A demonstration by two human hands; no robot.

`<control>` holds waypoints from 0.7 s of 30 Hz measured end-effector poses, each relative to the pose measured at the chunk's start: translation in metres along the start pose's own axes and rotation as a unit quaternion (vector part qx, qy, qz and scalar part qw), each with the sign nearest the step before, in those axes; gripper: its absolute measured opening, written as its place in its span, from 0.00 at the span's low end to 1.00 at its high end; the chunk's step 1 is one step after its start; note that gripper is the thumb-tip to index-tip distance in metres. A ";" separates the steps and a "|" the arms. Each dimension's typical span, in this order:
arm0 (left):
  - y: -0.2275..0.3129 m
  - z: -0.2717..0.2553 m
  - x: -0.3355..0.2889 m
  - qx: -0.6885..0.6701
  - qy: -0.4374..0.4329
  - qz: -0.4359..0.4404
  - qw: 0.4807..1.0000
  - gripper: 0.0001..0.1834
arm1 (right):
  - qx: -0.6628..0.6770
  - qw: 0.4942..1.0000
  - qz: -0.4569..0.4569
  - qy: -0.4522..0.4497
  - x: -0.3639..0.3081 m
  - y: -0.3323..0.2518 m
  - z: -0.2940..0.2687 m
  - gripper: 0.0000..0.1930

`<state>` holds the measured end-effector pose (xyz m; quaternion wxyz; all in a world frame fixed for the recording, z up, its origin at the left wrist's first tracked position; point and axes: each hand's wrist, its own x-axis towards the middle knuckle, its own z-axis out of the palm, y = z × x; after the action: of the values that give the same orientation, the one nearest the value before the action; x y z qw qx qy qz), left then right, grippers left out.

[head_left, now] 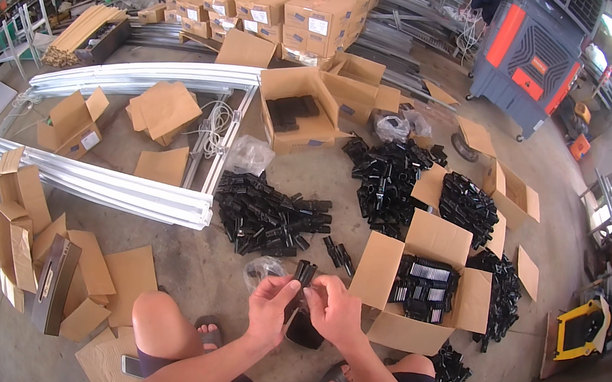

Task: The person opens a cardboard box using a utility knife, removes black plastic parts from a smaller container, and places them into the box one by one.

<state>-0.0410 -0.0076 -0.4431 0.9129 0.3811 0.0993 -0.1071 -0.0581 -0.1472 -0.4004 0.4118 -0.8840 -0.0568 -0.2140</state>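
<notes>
Above my lap, my left hand (272,305) is closed round a short black tubular part (305,272), whose upper end sticks out past the thumb. My right hand (335,308) meets it from the other side, its thumb and fingers pinched against the same part. A larger black piece (305,331) shows just below my hands; whether it joins the held part is hidden. Two or three loose black parts (339,255) lie on the floor ahead. Beyond them, to the left, spreads a pile of black parts (268,217).
To my right stands an open cardboard box (440,243) with rows of black parts inside. More black piles (386,176) lie behind and beside it. White metal profiles (110,185) and torn cardboard (83,270) lie left. Stacked cartons (265,4) and a grey-orange cooler (531,63) stand farther back.
</notes>
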 end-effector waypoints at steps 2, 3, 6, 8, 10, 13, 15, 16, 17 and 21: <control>0.001 0.003 -0.002 0.009 0.007 -0.005 1.000 0.04 | 0.001 1.000 0.001 -0.015 -0.004 0.002 0.001 0.08; 0.001 0.004 -0.003 0.009 0.005 -0.006 1.000 0.04 | -0.001 1.000 -0.002 -0.011 -0.005 0.004 0.003 0.08; 0.000 0.004 -0.004 0.009 -0.002 -0.008 1.000 0.04 | -0.017 1.000 -0.006 -0.001 -0.010 0.010 0.009 0.08; -0.002 0.002 -0.004 0.010 -0.008 -0.006 1.000 0.04 | -0.042 0.999 -0.003 0.002 -0.012 0.013 0.013 0.09; -0.003 0.002 -0.005 0.015 -0.017 -0.013 1.000 0.04 | -0.076 0.997 -0.004 -0.007 -0.014 0.017 0.012 0.11; -0.005 0.001 -0.006 0.018 -0.022 -0.014 1.000 0.04 | -0.094 0.995 -0.029 -0.007 -0.013 0.021 0.009 0.14; -0.005 0.001 -0.006 0.010 -0.025 -0.011 1.000 0.04 | -0.059 0.998 -0.017 0.008 -0.010 0.021 0.008 0.14; -0.003 0.003 -0.006 0.003 -0.028 -0.009 1.000 0.04 | -0.023 0.999 0.009 0.020 -0.009 0.019 0.007 0.14; -0.002 0.004 -0.006 -0.004 -0.031 -0.007 0.999 0.04 | 0.013 0.999 0.033 0.031 -0.008 0.018 0.007 0.14; -0.002 0.004 -0.004 0.029 -0.044 0.005 0.999 0.05 | 0.197 0.974 0.103 0.035 -0.006 0.017 0.009 0.12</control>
<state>-0.0455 -0.0114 -0.4410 0.9053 0.4030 0.0538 -0.1226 -0.0557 -0.1511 -0.4194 0.5995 -0.7784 0.0083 -0.1860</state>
